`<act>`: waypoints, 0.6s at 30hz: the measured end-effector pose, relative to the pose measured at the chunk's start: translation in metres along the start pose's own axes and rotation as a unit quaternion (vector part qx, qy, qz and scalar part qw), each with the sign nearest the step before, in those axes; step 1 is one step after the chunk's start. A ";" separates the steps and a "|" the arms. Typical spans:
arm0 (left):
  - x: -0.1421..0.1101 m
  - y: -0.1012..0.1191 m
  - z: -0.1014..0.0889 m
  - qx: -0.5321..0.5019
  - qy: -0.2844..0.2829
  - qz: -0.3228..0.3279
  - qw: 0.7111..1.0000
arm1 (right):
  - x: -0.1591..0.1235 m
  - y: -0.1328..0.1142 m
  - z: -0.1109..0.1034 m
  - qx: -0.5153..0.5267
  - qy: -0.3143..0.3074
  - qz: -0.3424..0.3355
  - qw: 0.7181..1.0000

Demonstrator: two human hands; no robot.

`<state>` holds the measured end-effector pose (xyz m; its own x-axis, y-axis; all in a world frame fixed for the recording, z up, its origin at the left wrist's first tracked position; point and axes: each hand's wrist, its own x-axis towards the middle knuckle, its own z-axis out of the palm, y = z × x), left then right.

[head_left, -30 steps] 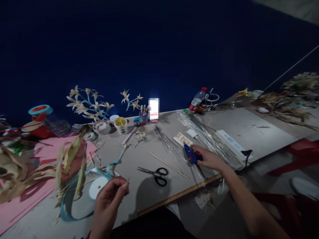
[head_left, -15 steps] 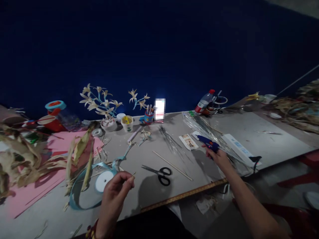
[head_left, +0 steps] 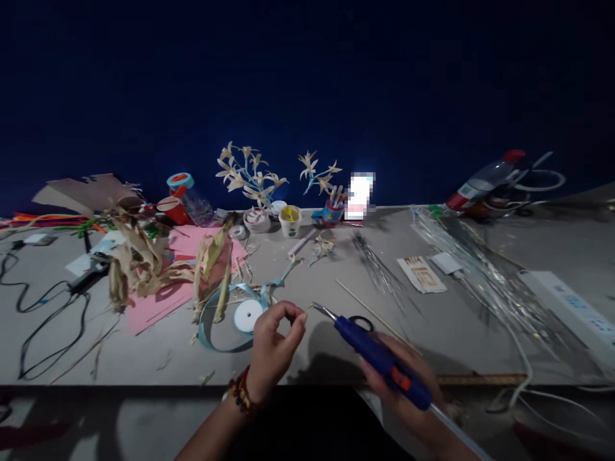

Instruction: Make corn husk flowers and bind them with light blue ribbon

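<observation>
My left hand is closed in a pinch on a small thin pale piece, too small to name exactly. In my right hand is a blue hot glue gun, its metal nozzle pointing left, close to the tip of that piece. Whether the nozzle touches it I cannot tell. Behind my left hand lies a spool of light blue ribbon with a loose loop of ribbon. The glue gun mostly hides the scissors; one black handle loop shows. A thin pale stick lies behind them.
Dried husks lie on pink paper at left, near black cables. At the back stand husk flower stems, a paper cup and a pen mug. Wires, a bottle and a power strip lie right.
My right hand has brought the glue gun left and nearer, from beside the power strip to the piece in my left hand. The view has turned left, showing the black cables.
</observation>
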<state>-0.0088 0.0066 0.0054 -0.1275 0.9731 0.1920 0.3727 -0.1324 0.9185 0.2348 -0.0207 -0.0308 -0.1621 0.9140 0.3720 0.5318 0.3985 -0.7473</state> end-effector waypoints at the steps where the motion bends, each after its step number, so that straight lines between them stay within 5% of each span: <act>1: -0.001 0.001 -0.001 0.014 0.005 0.010 1.000 | 0.002 -0.002 0.003 -0.016 -0.013 -0.030 0.999; 5: -0.004 0.001 -0.005 0.049 0.011 0.023 0.998 | 0.013 -0.013 0.002 -0.027 -0.039 -0.094 0.994; 18: -0.002 0.003 -0.006 0.050 0.008 0.029 0.998 | 0.023 -0.030 0.000 -0.049 -0.065 -0.084 0.993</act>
<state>-0.0134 0.0033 0.0100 -0.1169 0.9615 0.2489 0.4696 -0.1673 0.8669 0.2150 -0.0110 0.0000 -0.3585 0.8399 0.4075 0.5654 0.5427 -0.6212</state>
